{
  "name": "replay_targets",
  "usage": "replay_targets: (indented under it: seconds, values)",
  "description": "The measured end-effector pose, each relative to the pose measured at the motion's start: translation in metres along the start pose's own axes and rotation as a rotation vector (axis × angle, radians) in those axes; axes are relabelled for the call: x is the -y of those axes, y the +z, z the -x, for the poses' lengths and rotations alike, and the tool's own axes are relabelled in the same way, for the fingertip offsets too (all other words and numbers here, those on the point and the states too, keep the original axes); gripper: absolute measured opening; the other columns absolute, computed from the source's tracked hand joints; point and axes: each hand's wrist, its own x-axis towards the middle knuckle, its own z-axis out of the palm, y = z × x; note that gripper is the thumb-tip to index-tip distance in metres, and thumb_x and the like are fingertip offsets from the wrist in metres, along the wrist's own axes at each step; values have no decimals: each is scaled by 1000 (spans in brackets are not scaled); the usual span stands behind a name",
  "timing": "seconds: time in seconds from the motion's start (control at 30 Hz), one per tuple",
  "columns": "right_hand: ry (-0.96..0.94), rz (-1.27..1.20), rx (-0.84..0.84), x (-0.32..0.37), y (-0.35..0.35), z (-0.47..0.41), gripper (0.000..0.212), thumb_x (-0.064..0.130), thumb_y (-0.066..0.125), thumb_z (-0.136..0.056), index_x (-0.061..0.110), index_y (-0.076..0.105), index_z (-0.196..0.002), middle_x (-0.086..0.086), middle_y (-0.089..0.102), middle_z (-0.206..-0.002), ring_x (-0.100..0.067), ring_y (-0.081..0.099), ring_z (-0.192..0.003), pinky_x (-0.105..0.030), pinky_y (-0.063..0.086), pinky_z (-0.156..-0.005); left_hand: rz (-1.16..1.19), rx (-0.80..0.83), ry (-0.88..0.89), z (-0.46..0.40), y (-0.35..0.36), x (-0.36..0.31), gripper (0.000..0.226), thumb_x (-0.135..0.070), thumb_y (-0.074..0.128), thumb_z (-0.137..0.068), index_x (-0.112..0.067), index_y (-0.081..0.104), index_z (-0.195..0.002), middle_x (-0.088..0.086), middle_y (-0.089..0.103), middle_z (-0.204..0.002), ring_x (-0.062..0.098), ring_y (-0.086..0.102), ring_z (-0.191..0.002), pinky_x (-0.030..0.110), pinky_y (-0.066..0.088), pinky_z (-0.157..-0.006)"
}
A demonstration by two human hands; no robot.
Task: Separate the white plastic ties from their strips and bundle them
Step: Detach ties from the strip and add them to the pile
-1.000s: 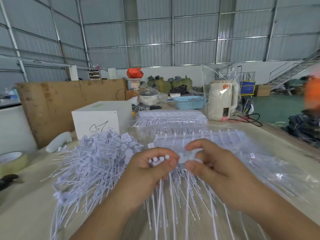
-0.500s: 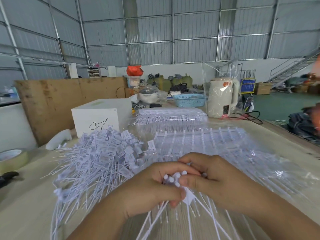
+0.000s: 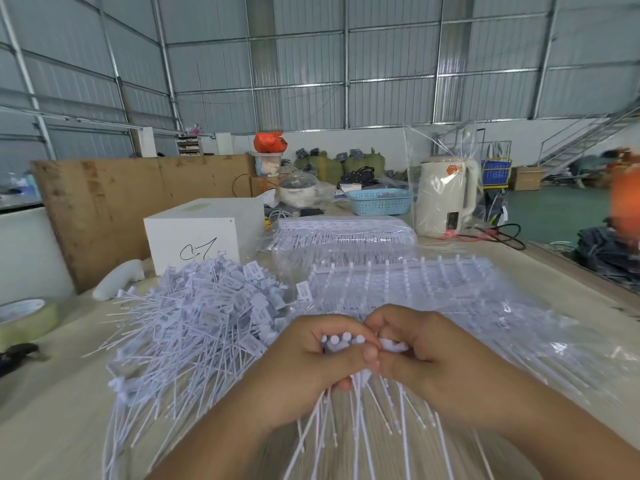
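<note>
1. Left hand [image 3: 304, 368]: fingers curled round a bunch of white ties [image 3: 341, 341], round heads poking out on top, tails fanning down toward 6 o'clock.
2. Right hand [image 3: 426, 358]: fingers curled, pinching a small white piece [image 3: 393, 345] against the left thumb (what the piece is, I cannot tell).
3. Loose tie pile [image 3: 194, 320] lies on the surface [image 3: 52, 410] at 9 o'clock of the hands.
4. Bagged strips [image 3: 398, 282] sit at 12 o'clock, just beyond the hands.
</note>
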Motion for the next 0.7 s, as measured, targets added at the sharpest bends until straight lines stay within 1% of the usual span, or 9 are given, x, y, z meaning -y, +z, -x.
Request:
replay_targets:
  seconds: [0.1, 0.17, 0.2, 0.27, 0.3, 0.37, 0.5, 0.6, 0.7]
  values:
    - [9, 15, -12, 3, 0, 0, 22, 55, 59, -84, 38, 58, -97, -4, 64, -77, -25, 54, -61, -41, 44, -56, -8, 1, 24, 0, -1, -2, 4, -27, 73, -78, -30, 76, -77, -8, 66, -69, 5, 55, -58, 18, 45, -54]
    - [42, 67, -9, 3, -5, 1, 40, 67, 56, -76, 32, 59, -95, -2, 63, -73, -16, 50, -56, -36, 41, -56, -3, -11, 41, 0, -4, -3, 0, -29, 76, -77, -28, 76, -77, -7, 66, -68, 5, 54, -58, 18, 46, -54]
    - [65, 91, -2, 3, -8, 1, 43, 67, 57, -76, 27, 60, -90, 1, 59, -69, -10, 47, -55, -34, 39, -56, -5, -35, 52, 0, -5, -4, 1, -28, 75, -77, -27, 76, -77, -7, 65, -67, 5, 53, -58, 18, 46, -53]
    - [98, 78, -23, 0, -11, 0, 36, 53, 63, -84, 18, 57, -79, 6, 48, -59, -9, 42, -52, -31, 35, -55, -13, -101, 74, -1, -6, -4, 5, -28, 71, -75, -26, 76, -75, -8, 62, -64, 5, 51, -55, 17, 44, -51]
    - [100, 86, -56, 0, -10, -1, 32, 44, 65, -88, 17, 56, -75, 8, 46, -56, -7, 39, -49, -28, 33, -53, -14, -135, 86, -2, -6, -3, 7, -29, 69, -74, -26, 75, -74, -8, 61, -62, 5, 50, -54, 17, 43, -50]
    - [80, 147, -150, 3, -5, -3, 28, 37, 64, -90, 18, 54, -72, 12, 47, -53, -6, 39, -46, -23, 30, -49, 10, -215, 114, -3, -4, -3, 8, -31, 69, -74, -26, 75, -73, -7, 60, -61, 6, 48, -52, 16, 41, -50]
    - [18, 138, -357, 10, 9, -7, 28, 34, 63, -90, 18, 52, -70, 13, 49, -54, -7, 42, -48, -24, 30, -47, 62, -399, 196, -6, 6, -7, 11, -32, 76, -78, -21, 73, -76, -3, 58, -63, 12, 47, -49, 21, 41, -48]
    - [-22, 75, -509, 17, 19, -9, 29, 33, 62, -92, 22, 50, -69, 14, 48, -52, -6, 41, -46, -20, 31, -46, 98, -540, 232, -7, 16, -11, 11, -34, 67, -75, -24, 73, -76, -2, 59, -58, 11, 46, -44, 16, 39, -46]
    - [-34, 43, -593, 22, 25, -12, 32, 34, 61, -92, 24, 46, -66, 12, 45, -50, -8, 39, -46, -20, 30, -45, 112, -606, 226, -8, 24, -11, 7, -29, 67, -80, -26, 73, -76, -1, 55, -51, 8, 44, -42, 13, 36, -44]
